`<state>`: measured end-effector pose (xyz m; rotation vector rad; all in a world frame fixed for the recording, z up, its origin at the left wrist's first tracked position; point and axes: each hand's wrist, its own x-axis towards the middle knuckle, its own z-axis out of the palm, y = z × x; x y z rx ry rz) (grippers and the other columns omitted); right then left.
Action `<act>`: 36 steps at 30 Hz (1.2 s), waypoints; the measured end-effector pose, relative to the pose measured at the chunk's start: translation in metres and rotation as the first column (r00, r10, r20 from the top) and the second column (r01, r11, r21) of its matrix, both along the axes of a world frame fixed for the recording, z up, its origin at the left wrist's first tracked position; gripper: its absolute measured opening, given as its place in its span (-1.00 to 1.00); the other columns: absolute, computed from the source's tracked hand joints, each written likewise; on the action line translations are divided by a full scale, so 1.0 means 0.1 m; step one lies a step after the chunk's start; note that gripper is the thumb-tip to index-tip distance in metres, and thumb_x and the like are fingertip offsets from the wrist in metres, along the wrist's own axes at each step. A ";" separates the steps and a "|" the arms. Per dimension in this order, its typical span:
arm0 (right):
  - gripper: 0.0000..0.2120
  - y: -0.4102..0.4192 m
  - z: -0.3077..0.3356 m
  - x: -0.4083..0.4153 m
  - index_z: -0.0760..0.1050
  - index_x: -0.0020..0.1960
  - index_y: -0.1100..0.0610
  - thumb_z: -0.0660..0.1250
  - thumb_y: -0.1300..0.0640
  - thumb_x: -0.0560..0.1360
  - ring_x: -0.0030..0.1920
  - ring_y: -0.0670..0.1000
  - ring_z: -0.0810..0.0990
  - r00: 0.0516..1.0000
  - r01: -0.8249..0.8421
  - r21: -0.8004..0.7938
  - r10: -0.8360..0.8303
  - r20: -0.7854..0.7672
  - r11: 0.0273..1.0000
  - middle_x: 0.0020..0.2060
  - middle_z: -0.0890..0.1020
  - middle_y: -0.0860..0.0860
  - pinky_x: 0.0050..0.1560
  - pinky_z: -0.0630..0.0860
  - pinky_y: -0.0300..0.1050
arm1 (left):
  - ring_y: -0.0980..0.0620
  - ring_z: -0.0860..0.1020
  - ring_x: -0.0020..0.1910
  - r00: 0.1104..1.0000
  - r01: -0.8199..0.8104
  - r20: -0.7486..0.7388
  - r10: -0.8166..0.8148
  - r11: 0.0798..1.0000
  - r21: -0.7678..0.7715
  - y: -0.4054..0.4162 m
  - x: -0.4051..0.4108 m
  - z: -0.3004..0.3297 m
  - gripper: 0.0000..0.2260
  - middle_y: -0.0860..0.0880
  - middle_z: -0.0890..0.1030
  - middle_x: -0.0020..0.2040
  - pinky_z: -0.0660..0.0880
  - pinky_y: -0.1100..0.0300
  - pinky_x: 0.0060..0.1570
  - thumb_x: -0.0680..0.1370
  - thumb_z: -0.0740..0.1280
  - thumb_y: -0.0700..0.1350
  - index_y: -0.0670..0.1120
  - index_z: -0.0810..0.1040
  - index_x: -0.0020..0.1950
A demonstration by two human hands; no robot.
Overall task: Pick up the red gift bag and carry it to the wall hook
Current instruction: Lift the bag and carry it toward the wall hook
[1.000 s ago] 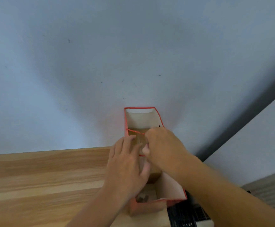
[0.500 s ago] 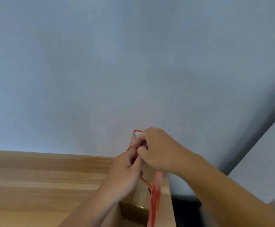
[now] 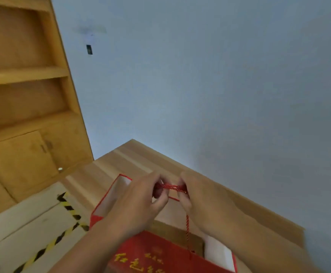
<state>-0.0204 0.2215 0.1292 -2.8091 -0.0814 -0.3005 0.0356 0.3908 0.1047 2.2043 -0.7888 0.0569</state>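
Observation:
The red gift bag (image 3: 156, 255) with gold lettering hangs open below my hands, above the wooden table (image 3: 133, 156); a brown box shows inside it. Its red rope handles (image 3: 173, 187) are bunched together and stretched between my two hands. My left hand (image 3: 141, 201) is shut on the left end of the handles and my right hand (image 3: 198, 196) is shut on the right end. A small dark wall hook (image 3: 89, 49) sits high on the pale wall, far up and left of the bag.
A wooden shelf unit (image 3: 24, 99) with cupboard doors stands at the left against the wall. Pale floor with black-and-yellow striped tape (image 3: 68, 207) lies at the lower left. The pale wall (image 3: 220, 85) fills the right side.
The view has swung left, bringing the shelf unit and wall hook into sight. Both hands have gathered the rope handles and the bag has turned, its red lettered side now facing me.

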 end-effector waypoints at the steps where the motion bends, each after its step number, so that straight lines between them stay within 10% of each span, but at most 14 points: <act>1: -0.97 0.19 -0.01 0.08 0.47 0.01 -0.05 0.27 0.06 0.63 -0.11 -0.02 0.56 1.000 -0.025 0.030 0.025 0.000 0.999 -0.12 0.58 -0.10 -0.09 0.56 -0.04 | 0.06 0.62 -0.09 1.000 -0.024 0.005 0.024 1.000 -0.014 0.22 0.06 -0.01 -0.92 0.07 0.66 -0.14 0.57 0.01 -0.06 0.60 0.33 -0.03 0.16 0.57 0.00; 15: -0.84 2.47 -0.08 1.70 0.52 -0.16 -0.08 0.33 0.01 0.60 -0.31 0.01 0.59 0.988 -0.143 0.278 0.153 -0.015 0.950 -0.35 0.64 0.03 -0.22 0.57 0.10 | 0.24 0.62 -0.03 0.945 -0.190 0.280 0.171 0.981 0.043 2.73 1.61 -0.03 -0.92 0.26 0.70 -0.08 0.45 0.16 0.18 0.60 0.38 0.08 0.20 0.65 0.05; 36: -0.84 3.68 -0.38 5.13 0.50 -0.19 -0.07 0.35 -0.07 0.53 -0.32 -0.05 0.52 0.992 -0.092 0.321 0.116 -0.057 0.943 -0.40 0.56 -0.07 -0.35 0.46 -0.10 | 0.23 0.59 0.04 0.957 -0.188 0.242 0.159 0.977 0.102 3.90 5.09 -0.28 -0.90 0.24 0.68 -0.03 0.44 0.12 0.18 0.59 0.35 0.04 0.17 0.63 0.07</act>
